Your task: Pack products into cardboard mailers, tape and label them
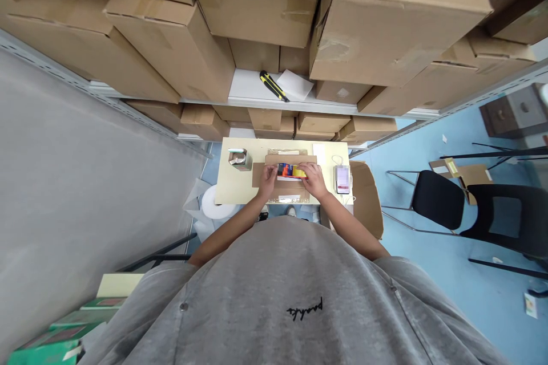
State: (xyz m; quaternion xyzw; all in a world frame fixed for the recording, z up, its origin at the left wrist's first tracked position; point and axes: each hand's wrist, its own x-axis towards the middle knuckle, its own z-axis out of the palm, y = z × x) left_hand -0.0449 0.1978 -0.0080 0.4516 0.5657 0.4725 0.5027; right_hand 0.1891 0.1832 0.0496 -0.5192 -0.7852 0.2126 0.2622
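On a small pale table [233,185] lies an opened flat cardboard box [290,159]. In it sits a small colourful packet [291,170], red, blue and yellow. My left hand [269,177] grips the packet's left end with curled fingers. My right hand [314,177] holds its right end, fingers bent over it. Both hands rest over the cardboard. The hands are small in view, so the finger detail is coarse.
A tape dispenser [240,158] stands at the table's left, a phone [342,178] with a white cable at its right. A yellow-black utility knife [274,86] and paper lie on the shelf among stacked cartons [171,45]. Black chairs [440,201] stand at right; green boxes [55,333] lower left.
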